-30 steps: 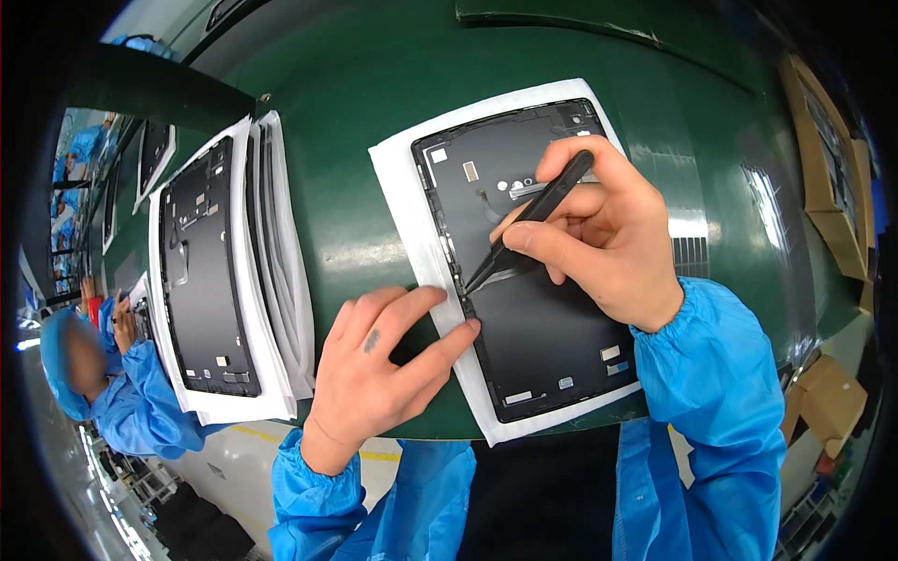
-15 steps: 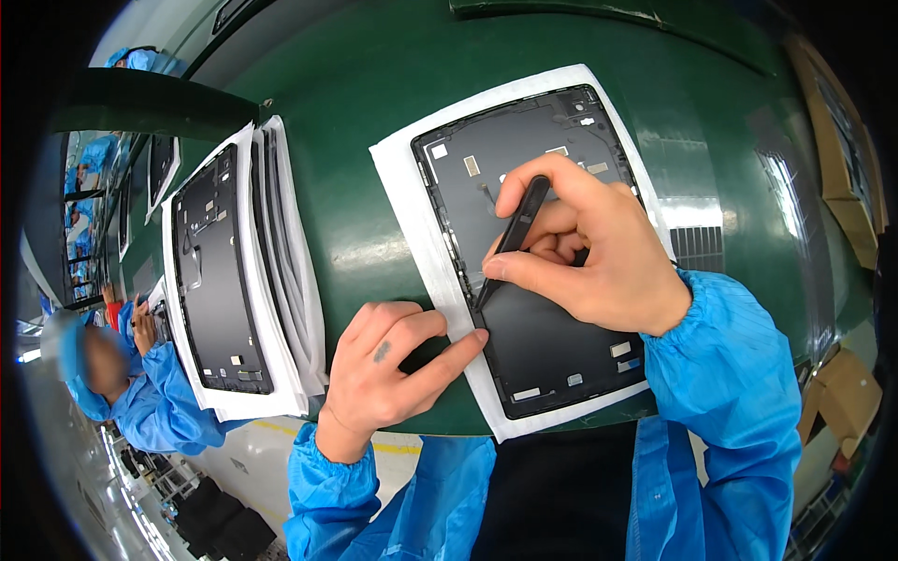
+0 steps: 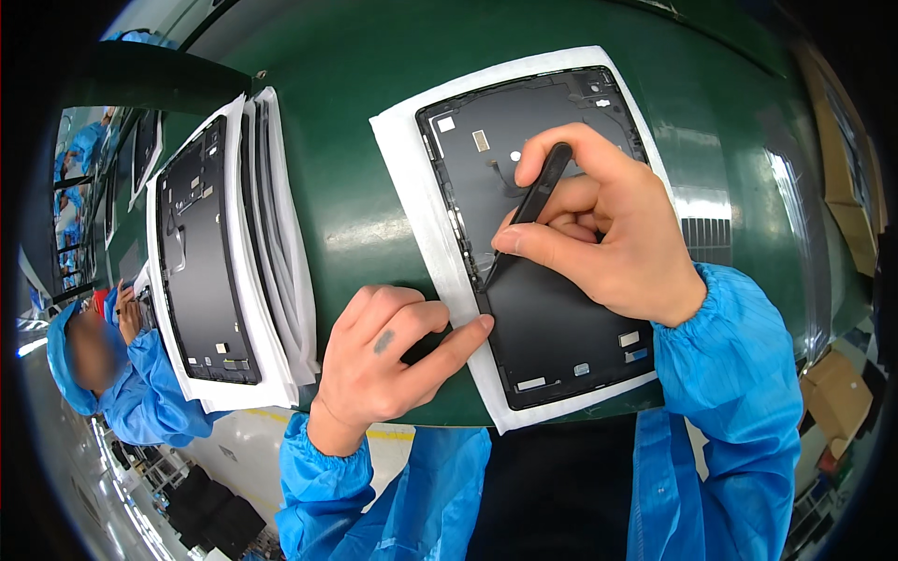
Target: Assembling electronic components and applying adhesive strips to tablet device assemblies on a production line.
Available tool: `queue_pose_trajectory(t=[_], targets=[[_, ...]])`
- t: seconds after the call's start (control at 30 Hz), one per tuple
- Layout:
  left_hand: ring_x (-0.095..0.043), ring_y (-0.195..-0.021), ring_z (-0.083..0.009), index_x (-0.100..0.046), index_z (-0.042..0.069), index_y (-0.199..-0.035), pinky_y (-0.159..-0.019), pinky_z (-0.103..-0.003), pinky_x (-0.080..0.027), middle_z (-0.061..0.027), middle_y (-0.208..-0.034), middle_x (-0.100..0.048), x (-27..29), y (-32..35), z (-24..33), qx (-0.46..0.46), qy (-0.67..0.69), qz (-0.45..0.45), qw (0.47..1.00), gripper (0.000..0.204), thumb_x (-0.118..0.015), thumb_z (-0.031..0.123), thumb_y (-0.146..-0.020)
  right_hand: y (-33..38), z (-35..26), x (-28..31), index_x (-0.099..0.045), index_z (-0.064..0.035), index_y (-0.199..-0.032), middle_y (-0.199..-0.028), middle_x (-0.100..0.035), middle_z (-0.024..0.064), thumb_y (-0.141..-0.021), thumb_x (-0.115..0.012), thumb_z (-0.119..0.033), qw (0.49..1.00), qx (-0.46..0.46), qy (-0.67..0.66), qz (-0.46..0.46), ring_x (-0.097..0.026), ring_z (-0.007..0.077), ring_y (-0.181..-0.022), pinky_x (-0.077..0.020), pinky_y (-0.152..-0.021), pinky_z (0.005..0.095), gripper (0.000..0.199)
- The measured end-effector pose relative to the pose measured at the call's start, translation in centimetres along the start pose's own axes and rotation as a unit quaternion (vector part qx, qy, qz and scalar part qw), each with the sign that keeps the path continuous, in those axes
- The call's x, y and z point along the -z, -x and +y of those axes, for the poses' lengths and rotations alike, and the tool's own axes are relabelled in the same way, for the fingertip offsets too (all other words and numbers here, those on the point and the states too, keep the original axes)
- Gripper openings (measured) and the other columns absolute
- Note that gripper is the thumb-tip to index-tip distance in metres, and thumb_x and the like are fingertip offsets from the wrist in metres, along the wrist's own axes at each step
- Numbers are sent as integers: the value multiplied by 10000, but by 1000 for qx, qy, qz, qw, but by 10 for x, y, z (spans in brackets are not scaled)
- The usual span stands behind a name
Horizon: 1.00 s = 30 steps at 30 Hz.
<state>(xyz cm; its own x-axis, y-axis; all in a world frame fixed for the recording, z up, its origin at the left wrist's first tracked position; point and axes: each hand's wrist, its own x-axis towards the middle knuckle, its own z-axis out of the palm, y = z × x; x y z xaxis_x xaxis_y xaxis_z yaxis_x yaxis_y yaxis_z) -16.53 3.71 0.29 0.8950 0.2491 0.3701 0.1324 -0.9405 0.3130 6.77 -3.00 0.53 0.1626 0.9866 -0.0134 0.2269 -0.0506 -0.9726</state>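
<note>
A black tablet back housing (image 3: 561, 323) lies on a white foam sheet (image 3: 419, 206), its inner side up, with small pale pads and thin cables along it. My right hand (image 3: 627, 229) is closed round black tweezers (image 3: 543, 187). Their pointed tips meet the housing near its left edge, beside a small clear film strip. My left hand (image 3: 379, 360) rests at the left side with no object in it. One digit stretches to the housing's left rim, while the other fingers are bent but apart from it.
Several similar black housings (image 3: 198, 271) interleaved with white sheets are stacked at left on the green table (image 3: 351, 140). Cardboard boxes (image 3: 835, 397) stand at far right. A co-worker in blue (image 3: 154, 388) is at lower left.
The whole scene has shifted slightly in the view. The tweezers remain in my right hand, tips at nearly the same spot on the housing's left edge; my left hand stays by the rim.
</note>
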Motion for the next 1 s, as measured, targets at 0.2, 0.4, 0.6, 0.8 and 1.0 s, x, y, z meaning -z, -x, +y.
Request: queue_pose_trajectory(t=[0.2,0.4,0.6,0.8,1.0], targets=[[-534,-723,-221,-775,150,-903,-585,-339,-448,-26,-807,-492,-1,0,0,2,4,5,1000,383,-837,34,-543,0,1,-1,-511,-56,-1087,-696,-692,39,-821,-755,30,1000,6,11,-11,-345,-25,-532,-267,-482,181,371],[-542,-753,-174,-776,170,-938,-622,-307,-433,8,-840,-509,-3,1,-1,-7,-7,14,1000,356,-751,110,-588,1,-1,-1,-514,-54,-1089,-673,-679,34,-819,-758,29,1000,9,13,-7,-345,-24,-527,-264,-481,185,373],[-543,-753,-173,-777,168,-929,-621,-309,-438,8,-835,-509,-1,0,0,-6,-6,11,1000,349,-751,114,-585,-1,1,2,-514,-55,-1086,-677,-681,30,-819,-757,33,999,9,-28,-19,-353,-28,-529,-259,-481,183,372],[-541,-750,-169,-778,168,-922,-619,-305,-437,10,-829,-509,-2,1,-1,-8,-5,16,1000,344,-759,116,-582,-1,1,0,-516,-60,-1088,-679,-682,28,-820,-757,31,1000,12,-14,-15,-367,-32,-533,-259,-480,181,371],[-540,-747,-167,-779,166,-914,-618,-304,-436,11,-821,-511,-2,0,0,-7,-3,17,1000,332,-772,114,-586,0,1,-2,-522,-63,-1090,-664,-671,21,-817,-760,25,1000,13,-2,-4,-356,-31,-525,-250,-475,183,372]])
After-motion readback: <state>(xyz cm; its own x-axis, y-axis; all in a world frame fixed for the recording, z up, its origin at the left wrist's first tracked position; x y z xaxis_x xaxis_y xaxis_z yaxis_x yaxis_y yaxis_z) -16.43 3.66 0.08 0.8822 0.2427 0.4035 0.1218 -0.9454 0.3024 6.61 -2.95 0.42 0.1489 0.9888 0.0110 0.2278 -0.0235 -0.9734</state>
